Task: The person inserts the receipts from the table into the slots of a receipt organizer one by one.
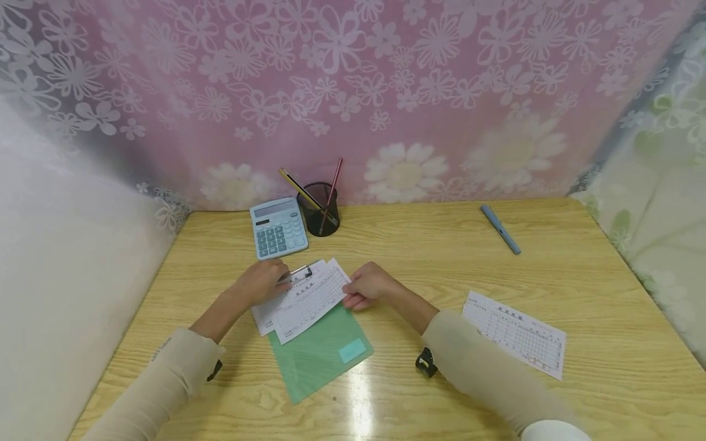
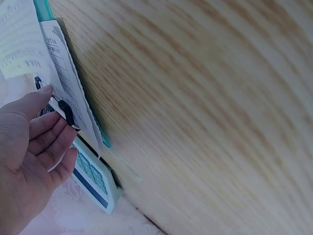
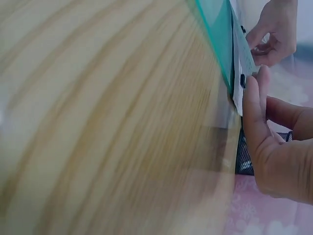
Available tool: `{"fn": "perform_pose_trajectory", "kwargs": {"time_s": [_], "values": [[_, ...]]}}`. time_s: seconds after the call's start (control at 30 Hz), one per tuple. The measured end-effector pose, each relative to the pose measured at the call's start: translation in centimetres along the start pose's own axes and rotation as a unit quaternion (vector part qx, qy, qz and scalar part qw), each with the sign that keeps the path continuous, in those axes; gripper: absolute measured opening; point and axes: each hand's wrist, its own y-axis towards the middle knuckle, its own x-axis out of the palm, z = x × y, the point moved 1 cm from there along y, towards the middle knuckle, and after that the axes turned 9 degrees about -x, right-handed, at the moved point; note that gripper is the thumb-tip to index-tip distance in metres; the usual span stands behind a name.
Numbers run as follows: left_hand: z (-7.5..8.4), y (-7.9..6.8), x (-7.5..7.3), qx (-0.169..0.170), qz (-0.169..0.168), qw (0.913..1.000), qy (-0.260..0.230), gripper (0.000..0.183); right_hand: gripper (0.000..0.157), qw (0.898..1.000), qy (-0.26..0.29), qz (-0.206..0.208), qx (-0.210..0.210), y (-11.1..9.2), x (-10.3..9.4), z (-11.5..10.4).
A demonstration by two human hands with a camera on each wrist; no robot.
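Note:
A green clipboard (image 1: 309, 373) lies tilted on the table, with a light blue label (image 1: 352, 351) near its lower right corner. Printed form sheets cover its upper part; the top sheet (image 1: 311, 306) sits askew over another sheet (image 1: 264, 317). At the upper edge, my left hand (image 1: 261, 283) pinches the metal clip (image 2: 65, 111), thumb on one side and curled fingers on the other. My right hand (image 1: 369, 286) pinches the right edge of the top sheet between thumb and fingers. In the right wrist view, both hands meet the papers from above the board's edge.
Behind the clipboard stand a light blue calculator (image 1: 279, 228) and a black mesh pen cup (image 1: 322, 223) with pencils. Another printed form (image 1: 515, 334) lies at the right, partly behind my right sleeve. A blue pen (image 1: 501, 229) rests farther back. A flowered curtain (image 1: 353, 104) hangs behind the table.

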Motion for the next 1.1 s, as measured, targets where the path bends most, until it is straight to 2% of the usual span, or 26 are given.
{"fn": "perform_pose_trajectory", "kwargs": {"time_s": [0.13,0.4,0.83,0.97,1.1], "values": [[0.1,-0.2,0.0,0.008,0.001,1.0,-0.002,0.018,0.009,1.0,0.015,-0.001,0.009,0.5,1.0,0.0],[0.1,-0.2,-0.2,0.009,0.007,0.9999,0.012,0.018,0.011,1.0,-0.008,0.001,0.009,1.2,2.4,-0.1],[0.8,0.3,-0.3,0.031,0.022,0.9981,0.048,0.015,0.007,0.999,-0.028,0.034,0.032,1.2,3.0,-0.4],[0.8,0.3,-0.2,0.025,0.014,0.9975,0.065,0.017,0.005,0.998,-0.032,0.038,0.027,1.1,3.1,-0.4],[0.9,0.4,0.0,0.031,0.021,0.9965,0.074,0.017,0.01,0.998,-0.037,0.043,0.017,1.0,3.1,-0.3]]}}
